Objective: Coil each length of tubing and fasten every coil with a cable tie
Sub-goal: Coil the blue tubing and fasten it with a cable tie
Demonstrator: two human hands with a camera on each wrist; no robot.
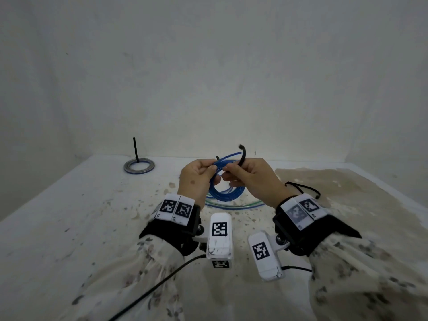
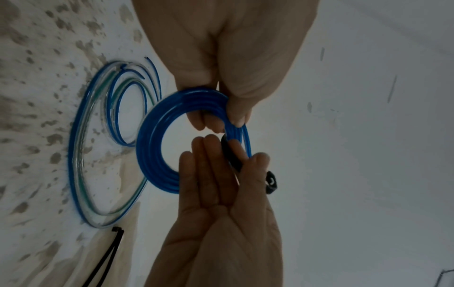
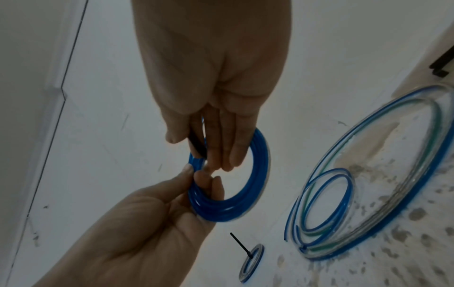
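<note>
A tight coil of blue tubing (image 1: 228, 193) hangs in the air between both hands. My left hand (image 1: 212, 169) pinches its upper edge between thumb and fingers, and the left wrist view shows that same coil (image 2: 152, 143) held from above. My right hand (image 1: 228, 169) pinches a black cable tie (image 1: 243, 156) against the coil. The tie (image 2: 232, 155) passes under the thumb and its head (image 2: 271, 182) sticks out free. In the right wrist view the tie (image 3: 197, 145) lies across the coil (image 3: 255, 184) beside my left thumb.
A finished coil (image 1: 139, 167) with an upright black tie tail lies at the far left of the stained white table (image 1: 92, 216). Loose loops of blue, green and clear tubing (image 1: 234, 204) lie under the hands. Spare black ties (image 1: 303, 188) rest to the right. Walls stand behind and to the left.
</note>
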